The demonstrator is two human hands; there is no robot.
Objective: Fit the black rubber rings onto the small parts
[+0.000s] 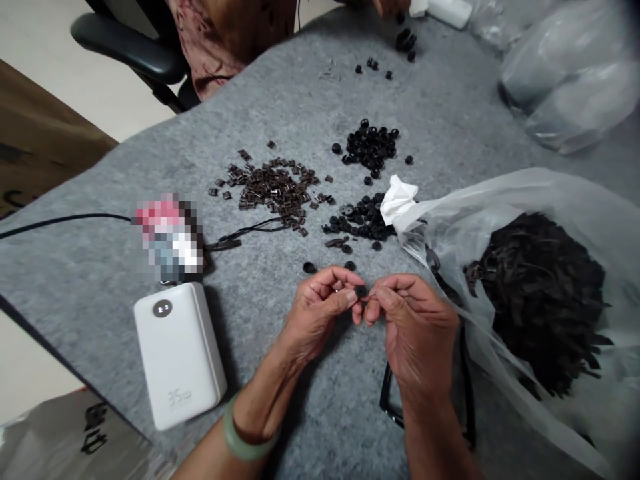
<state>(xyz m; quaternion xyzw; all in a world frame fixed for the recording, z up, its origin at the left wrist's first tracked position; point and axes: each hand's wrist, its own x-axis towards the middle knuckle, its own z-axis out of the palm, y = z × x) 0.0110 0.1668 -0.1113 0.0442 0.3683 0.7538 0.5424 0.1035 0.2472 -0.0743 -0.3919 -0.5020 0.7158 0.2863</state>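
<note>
My left hand (320,303) pinches a small black round piece (360,291) between thumb and fingers, above the grey table. Close against it, my right hand (415,317) has its thumb and forefinger closed together. Whatever sits in that right pinch is too small to make out. Just beyond my hands lie two loose black caps (310,267). Farther on are a heap of black discs (367,215), a heap of black caps (371,147) and a spread of small brown metal clips (275,187).
A clear plastic bag (440,200) of black strips (545,300) lies at right, with crumpled tissue (399,200) beside it. A white power bank (180,353) and a cable stand left. Dark-framed glasses (387,400) are partly under my right wrist. Another person's hand (387,7) shows at the far edge.
</note>
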